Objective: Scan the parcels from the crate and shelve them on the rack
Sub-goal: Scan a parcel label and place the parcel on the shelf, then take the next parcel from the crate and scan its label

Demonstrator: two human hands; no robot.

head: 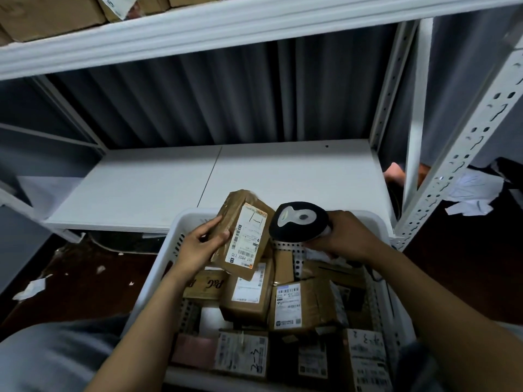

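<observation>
Head view looked down on the small brown cardboard parcel (243, 236), wrapped in clear tape, which I held tilted above the far end of the white plastic crate (192, 219), its white shipping label with barcodes facing up at me. My left hand (198, 247) gripped the parcel along its left edge, thumb curled over the top face and fingers tucked behind it. Just beside the parcel's right edge was the rounded head of the black handheld barcode scanner (300, 222) with its pale grey top panel, and my right hand (348, 236) was wrapped tight around the handle; whether the scanner touched the parcel I could not tell. Under both hands the crate held more labelled brown cardboard parcels (300, 304) packed close together, among them a flat carton printed P&G (209, 284). Beyond the crate lay the white board of the lower shelf (254, 171) of the white metal rack, with its perforated upright (467, 154) on the right. The upper shelf (226, 26) carried large cardboard boxes (51, 15). A grey corrugated wall (226, 94) stood behind, and torn white paper scraps (31, 288) lay on the dark floor to the left.
</observation>
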